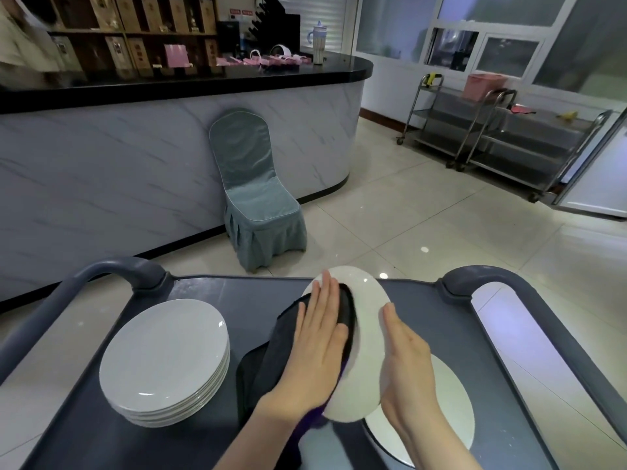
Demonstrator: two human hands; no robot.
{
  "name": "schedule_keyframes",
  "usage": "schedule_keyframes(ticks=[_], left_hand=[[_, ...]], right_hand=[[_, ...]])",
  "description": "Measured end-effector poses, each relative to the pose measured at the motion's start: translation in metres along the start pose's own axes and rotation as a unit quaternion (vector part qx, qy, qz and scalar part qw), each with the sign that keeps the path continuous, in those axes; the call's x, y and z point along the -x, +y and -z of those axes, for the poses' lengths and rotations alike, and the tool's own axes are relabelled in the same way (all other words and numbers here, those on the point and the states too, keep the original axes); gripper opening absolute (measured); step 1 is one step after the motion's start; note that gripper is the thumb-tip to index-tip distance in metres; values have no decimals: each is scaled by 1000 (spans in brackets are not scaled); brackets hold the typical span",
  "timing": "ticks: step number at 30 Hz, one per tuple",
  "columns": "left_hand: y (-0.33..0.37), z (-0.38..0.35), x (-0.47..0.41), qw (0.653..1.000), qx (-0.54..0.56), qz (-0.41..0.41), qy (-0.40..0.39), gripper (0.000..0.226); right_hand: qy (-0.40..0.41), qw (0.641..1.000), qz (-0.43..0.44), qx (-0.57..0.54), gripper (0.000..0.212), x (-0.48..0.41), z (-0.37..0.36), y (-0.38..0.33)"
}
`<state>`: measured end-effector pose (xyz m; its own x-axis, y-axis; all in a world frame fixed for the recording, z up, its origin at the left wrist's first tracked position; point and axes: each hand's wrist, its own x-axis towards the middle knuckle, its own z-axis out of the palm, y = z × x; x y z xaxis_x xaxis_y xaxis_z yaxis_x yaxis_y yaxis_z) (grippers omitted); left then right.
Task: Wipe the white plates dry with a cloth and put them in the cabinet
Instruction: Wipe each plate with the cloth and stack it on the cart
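Observation:
A white plate [364,337] stands tilted on edge above the grey cart top [210,286]. My left hand [312,347] lies flat, fingers straight, pressing a dark cloth [271,354] against the plate's left face. My right hand [407,364] supports the plate's right side with straight fingers; whether its thumb hooks the rim is hidden. A stack of several white plates [166,364] sits on the cart's left part. Another white plate [448,401] lies flat on the cart under my right hand.
The cart has raised grey handles at the left [112,269] and right [492,276]. Beyond it stand a covered chair [258,195] against a marble-fronted counter [135,171] and steel trolleys [502,137] at the far right. Tiled floor lies between.

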<state>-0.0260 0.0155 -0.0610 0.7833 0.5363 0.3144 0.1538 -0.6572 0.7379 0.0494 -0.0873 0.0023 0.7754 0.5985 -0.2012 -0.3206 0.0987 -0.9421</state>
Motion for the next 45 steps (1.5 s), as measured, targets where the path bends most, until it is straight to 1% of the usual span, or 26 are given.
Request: schedule_keyframes(ticks=[2,4,5,6,8,10,13,17,19,22,25,28,30,32,33,35,36,37,38,39,40,41,42,43,44,45], left_hand=[[-10,0,4,999,-2,34,-1,60],[-9,-7,14,997,-47,49,-28,62],[-5,-12,18,995,-71,50,-41,61],[1,-16,21,994,-83,48,-51,62],[16,-19,21,995,-71,21,-64,64],[27,-13,10,997,-43,-5,-61,61],[24,0,-5,998,-22,-2,-51,59],[-1,-2,-5,998,-15,53,-42,59],[-7,-11,6,996,-22,65,-57,60],[1,-33,19,993,-43,77,-80,67],[14,-42,20,993,-70,46,-79,73],[7,-30,10,997,-17,32,-62,63],[-5,-23,4,997,17,53,-45,56],[-21,-19,1,994,38,99,-30,53],[-30,-17,2,990,45,129,-39,52],[-49,-11,8,978,24,189,-85,51],[-56,-6,11,973,8,209,-96,52],[-58,0,13,971,5,223,-83,53],[-57,7,15,970,22,238,-47,52],[-53,16,15,963,61,261,-1,48],[-46,27,16,947,134,289,44,41],[-36,39,15,920,226,311,78,34],[-27,50,15,887,313,323,100,30],[-18,62,16,857,384,323,113,27],[-10,73,18,837,426,320,120,26],[-4,83,21,826,446,320,127,25]], right_hand=[[19,1000,13,-4,42,-5,3,-7],[41,999,23,2,55,-10,6,-12],[46,999,26,3,53,-12,7,-12],[45,999,26,2,47,-13,8,-11],[19,1000,17,-3,38,-9,7,-6],[4,1000,4,0,34,-3,5,1],[-1,1000,-14,-13,35,-2,6,5],[32,999,-2,-16,38,-9,9,-2],[49,999,11,-3,42,-15,12,-4],[51,998,19,-10,38,-18,14,-3],[37,999,10,13,39,-12,12,7],[19,1000,-2,1,36,-5,10,16],[20,1000,8,-12,35,-1,9,15],[23,999,35,5,43,2,7,10],[30,998,49,24,50,3,6,8],[38,992,89,85,51,1,6,3],[36,986,111,118,49,-2,7,2],[28,980,132,149,49,-4,7,3],[21,973,152,173,49,-5,5,4],[12,965,176,193,48,-5,1,6],[-4,953,208,219,48,-4,-3,8],[-30,932,249,260,49,-2,-8,11],[-60,900,301,310,47,0,-12,14],[-87,860,353,358,39,1,-15,18],[-112,822,394,396,29,4,-19,23],[-136,786,427,427,28,6,-23,27]])
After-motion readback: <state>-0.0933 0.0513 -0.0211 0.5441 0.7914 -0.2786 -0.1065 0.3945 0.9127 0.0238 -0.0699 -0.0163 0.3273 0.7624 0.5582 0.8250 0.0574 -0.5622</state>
